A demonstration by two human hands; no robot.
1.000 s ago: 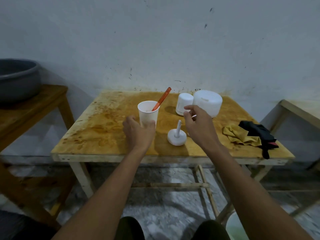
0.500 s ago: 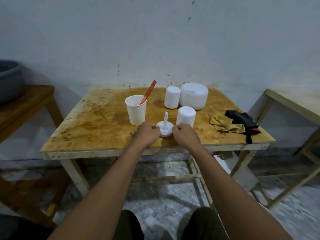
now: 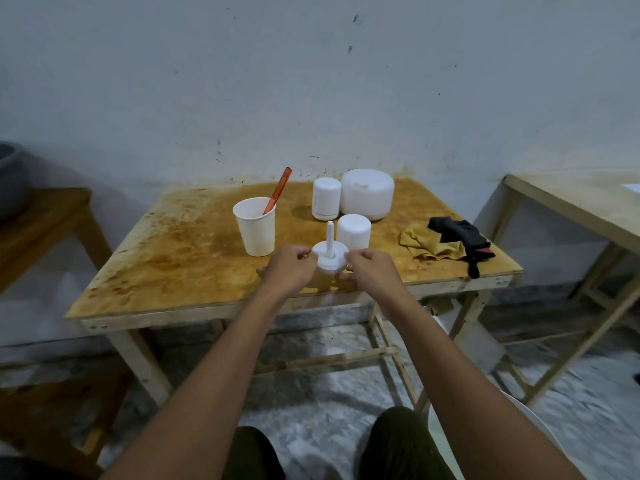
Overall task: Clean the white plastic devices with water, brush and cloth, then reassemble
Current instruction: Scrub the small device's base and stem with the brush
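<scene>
Left hand (image 3: 289,271) and right hand (image 3: 372,273) pinch opposite rims of the white stemmed base (image 3: 330,259), near the wooden table (image 3: 173,258)'s front edge. A white cylindrical cover (image 3: 354,230) stands just behind it, with a paper cup (image 3: 256,226) beside.

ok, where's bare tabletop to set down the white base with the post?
Widest bare patch: the left half of the table, from the paper cup to the left edge. A smaller one at the near edge, between the right hand and the yellow cloth. Crowded: back middle, around the large housing, back cylinder and nearer cylinder; right side, under the black cloth.
</scene>
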